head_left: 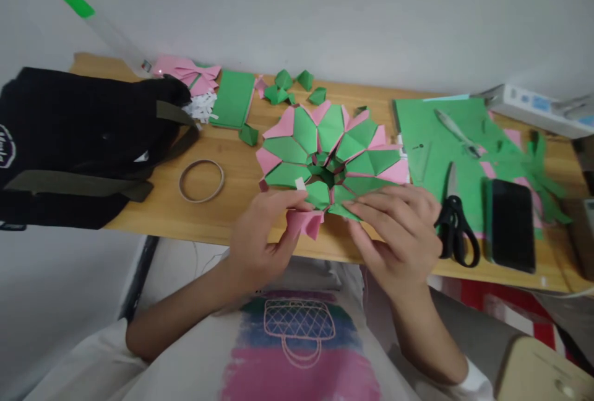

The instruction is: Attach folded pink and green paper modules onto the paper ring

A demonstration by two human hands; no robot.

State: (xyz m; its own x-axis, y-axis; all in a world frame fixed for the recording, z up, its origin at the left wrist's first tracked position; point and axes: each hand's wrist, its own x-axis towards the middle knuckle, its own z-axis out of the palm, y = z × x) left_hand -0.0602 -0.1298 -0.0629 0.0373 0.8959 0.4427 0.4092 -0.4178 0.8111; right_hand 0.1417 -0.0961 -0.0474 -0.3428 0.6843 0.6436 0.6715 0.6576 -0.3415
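A ring-shaped folded-paper flower (pixel 331 129) in green and pink lies on the wooden table in front of me, with a dark hole at its middle. My left hand (pixel 264 231) pinches the near left part of it, thumb below and fingers above, beside a pink folded flap (pixel 305 223). A small white strip (pixel 300 184) stands up by the left fingertips. On the near right side, my right hand (pixel 399 228) grips a green petal between thumb and fingers. The fingers cover parts of the petals there.
Black-handled scissors (pixel 457 228), a phone (pixel 510 224) and a green cutting mat or sheet (pixel 415 122) with a craft knife (pixel 457 132) lie right. A tape roll (pixel 201 181) and black bag (pixel 88 135) are left. Green folded pieces (pixel 283 79) sit behind the flower.
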